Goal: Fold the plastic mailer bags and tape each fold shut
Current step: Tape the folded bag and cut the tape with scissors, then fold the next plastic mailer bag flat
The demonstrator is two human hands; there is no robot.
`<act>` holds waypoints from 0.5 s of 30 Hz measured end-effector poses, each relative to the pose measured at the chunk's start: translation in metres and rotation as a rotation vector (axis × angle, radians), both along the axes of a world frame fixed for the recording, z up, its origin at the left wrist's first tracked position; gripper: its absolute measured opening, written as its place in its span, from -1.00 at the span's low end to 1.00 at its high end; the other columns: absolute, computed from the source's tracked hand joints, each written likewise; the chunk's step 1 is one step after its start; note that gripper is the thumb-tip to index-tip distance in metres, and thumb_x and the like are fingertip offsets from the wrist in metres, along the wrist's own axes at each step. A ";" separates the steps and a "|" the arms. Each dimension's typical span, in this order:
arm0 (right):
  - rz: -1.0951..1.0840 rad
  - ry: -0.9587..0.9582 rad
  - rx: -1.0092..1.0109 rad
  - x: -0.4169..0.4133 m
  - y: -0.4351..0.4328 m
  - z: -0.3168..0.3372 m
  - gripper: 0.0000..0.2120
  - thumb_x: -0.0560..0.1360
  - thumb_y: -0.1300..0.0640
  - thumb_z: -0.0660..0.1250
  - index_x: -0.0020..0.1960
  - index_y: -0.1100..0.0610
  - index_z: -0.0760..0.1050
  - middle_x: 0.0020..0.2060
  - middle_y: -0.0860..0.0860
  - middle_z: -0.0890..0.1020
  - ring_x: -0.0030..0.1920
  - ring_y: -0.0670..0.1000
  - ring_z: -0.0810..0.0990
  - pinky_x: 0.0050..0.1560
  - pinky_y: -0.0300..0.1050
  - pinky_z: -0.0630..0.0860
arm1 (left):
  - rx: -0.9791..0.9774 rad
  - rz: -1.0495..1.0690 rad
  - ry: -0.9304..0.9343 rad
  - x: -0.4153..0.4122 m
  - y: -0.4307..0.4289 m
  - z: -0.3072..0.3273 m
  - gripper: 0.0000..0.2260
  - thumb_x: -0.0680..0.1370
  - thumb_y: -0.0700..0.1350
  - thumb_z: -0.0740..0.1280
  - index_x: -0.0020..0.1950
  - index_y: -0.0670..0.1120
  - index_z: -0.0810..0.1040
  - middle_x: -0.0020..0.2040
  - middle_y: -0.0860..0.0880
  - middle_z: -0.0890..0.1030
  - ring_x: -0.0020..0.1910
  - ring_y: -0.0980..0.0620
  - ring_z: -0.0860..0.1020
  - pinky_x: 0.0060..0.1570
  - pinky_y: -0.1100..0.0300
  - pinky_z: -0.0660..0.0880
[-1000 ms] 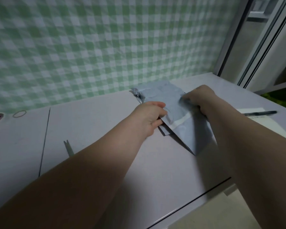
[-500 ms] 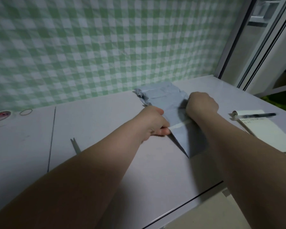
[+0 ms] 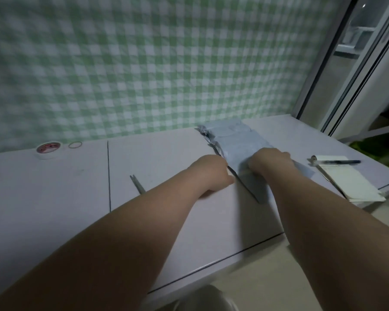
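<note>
Mailer bag [image 3: 240,149], grey: on the table [image 3: 54,198] toward its far right corner, long axis running far edge to near edge. Our left hand [image 3: 213,173] pinches its left edge; right hand [image 3: 270,162] grips its middle, fingers curled. Tape roll [image 3: 48,149]: far left edge, nearer our left hand.

On table [image 3: 200,225]: left hand [image 3: 211,171], right hand [image 3: 270,160] grip mailer bag [image 3: 253,187].

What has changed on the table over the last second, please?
The right hand slid toward the left hand across the mailer bag, covering its white strip and narrowing the fold. Both hands still hold the bag. The scissors, tape roll, notepad and pen stayed put.
</note>
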State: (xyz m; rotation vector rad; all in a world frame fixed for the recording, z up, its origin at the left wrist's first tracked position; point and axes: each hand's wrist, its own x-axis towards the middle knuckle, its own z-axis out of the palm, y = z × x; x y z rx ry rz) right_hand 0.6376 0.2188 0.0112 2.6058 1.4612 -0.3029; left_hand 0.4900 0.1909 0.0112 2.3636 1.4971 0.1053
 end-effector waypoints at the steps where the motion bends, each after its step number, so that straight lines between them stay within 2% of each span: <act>1: 0.029 0.011 -0.021 -0.004 0.004 -0.004 -0.39 0.28 -0.11 0.36 0.28 0.08 0.39 0.33 0.07 0.42 0.28 0.21 0.37 0.30 0.11 0.34 | 0.007 0.003 -0.018 -0.007 -0.005 0.005 -0.63 0.58 0.02 0.21 0.31 -0.14 0.47 0.29 -0.10 0.51 0.27 -0.09 0.44 0.18 0.13 0.36; 2: 0.060 0.045 0.032 -0.006 0.012 -0.009 -0.35 0.15 -0.16 0.37 0.19 0.06 0.43 0.28 0.02 0.48 0.22 0.20 0.43 0.28 0.14 0.37 | 0.007 0.013 -0.040 -0.016 -0.011 0.012 -0.66 0.58 0.01 0.22 0.26 -0.15 0.50 0.25 -0.08 0.52 0.26 -0.08 0.44 0.20 0.13 0.36; 3: 0.071 0.066 0.106 -0.015 0.011 -0.007 -0.41 0.19 -0.19 0.31 0.14 0.07 0.44 0.21 -0.03 0.51 0.18 0.19 0.47 0.24 0.11 0.40 | 0.013 0.025 -0.061 -0.027 -0.015 0.017 -0.73 0.57 -0.01 0.24 0.14 -0.15 0.51 0.16 -0.07 0.53 0.22 -0.06 0.46 0.20 0.12 0.37; 4: 0.083 0.103 0.192 -0.031 -0.001 0.005 -0.55 0.33 -0.16 0.27 0.11 0.10 0.45 0.16 -0.04 0.52 0.18 0.18 0.48 0.20 0.03 0.41 | 0.018 0.042 -0.087 -0.038 -0.021 0.023 -0.83 0.56 -0.02 0.25 0.02 -0.11 0.47 0.04 -0.05 0.50 0.12 -0.04 0.49 0.17 0.11 0.39; 6: 0.138 0.143 0.334 -0.066 -0.026 0.026 -0.70 0.52 0.01 0.17 0.15 0.14 0.49 0.15 0.08 0.55 0.13 0.16 0.51 0.02 -0.08 0.39 | 0.051 0.091 -0.162 -0.064 -0.034 0.035 -0.89 0.53 -0.03 0.27 -0.08 -0.02 0.37 -0.09 -0.02 0.42 -0.10 0.01 0.43 0.00 0.11 0.43; 7: 0.166 0.156 0.386 -0.081 -0.033 0.034 -0.73 0.54 0.07 0.16 0.13 0.17 0.50 0.13 0.12 0.56 0.06 0.14 0.52 -0.07 -0.11 0.38 | 0.070 0.115 -0.208 -0.077 -0.040 0.040 -0.89 0.52 -0.04 0.28 -0.08 0.01 0.36 -0.11 -0.01 0.40 -0.15 0.02 0.40 -0.08 0.14 0.40; 9: 0.273 0.225 0.488 -0.117 -0.039 0.040 -0.79 0.53 0.11 0.15 -0.02 0.18 0.51 -0.01 0.13 0.59 -0.09 0.13 0.50 -0.20 -0.15 0.34 | 0.084 0.184 -0.292 -0.111 -0.058 0.047 -0.93 0.53 -0.03 0.30 -0.01 0.09 0.47 -0.10 -0.01 0.43 -0.14 0.02 0.44 -0.08 0.21 0.35; 11: 0.363 0.280 0.510 -0.151 -0.049 0.042 -0.77 0.50 0.10 0.15 -0.29 0.17 0.41 -0.26 0.10 0.52 -0.25 0.11 0.46 -0.34 -0.17 0.29 | 0.110 0.265 -0.340 -0.142 -0.072 0.050 -0.76 0.53 -0.01 0.31 0.19 0.05 0.57 0.03 0.05 0.54 -0.03 0.08 0.50 -0.02 0.27 0.38; 12: 0.414 0.320 0.524 -0.170 -0.055 0.041 -0.74 0.49 0.10 0.17 -0.34 0.17 0.37 -0.35 0.07 0.49 -0.30 0.10 0.45 -0.39 -0.18 0.28 | 0.136 0.302 -0.346 -0.161 -0.080 0.050 -0.73 0.53 -0.01 0.31 0.22 0.02 0.57 0.08 0.07 0.56 -0.04 0.12 0.49 -0.04 0.29 0.38; 13: 0.463 0.368 0.537 -0.190 -0.063 0.041 -0.73 0.48 0.09 0.19 -0.35 0.19 0.40 -0.39 0.06 0.50 -0.33 0.11 0.48 -0.42 -0.18 0.31 | 0.167 0.335 -0.348 -0.181 -0.089 0.051 -0.72 0.53 -0.02 0.31 0.22 0.00 0.57 0.07 0.07 0.58 -0.07 0.14 0.48 -0.06 0.31 0.36; 15: 0.560 0.457 0.535 -0.225 -0.076 0.038 -0.73 0.46 0.08 0.23 -0.30 0.24 0.51 -0.35 0.08 0.60 -0.28 0.12 0.57 -0.34 -0.14 0.43 | 0.216 0.422 -0.322 -0.222 -0.104 0.049 -0.74 0.52 -0.04 0.32 0.19 0.00 0.60 -0.02 0.09 0.57 -0.04 0.14 0.50 -0.07 0.32 0.33</act>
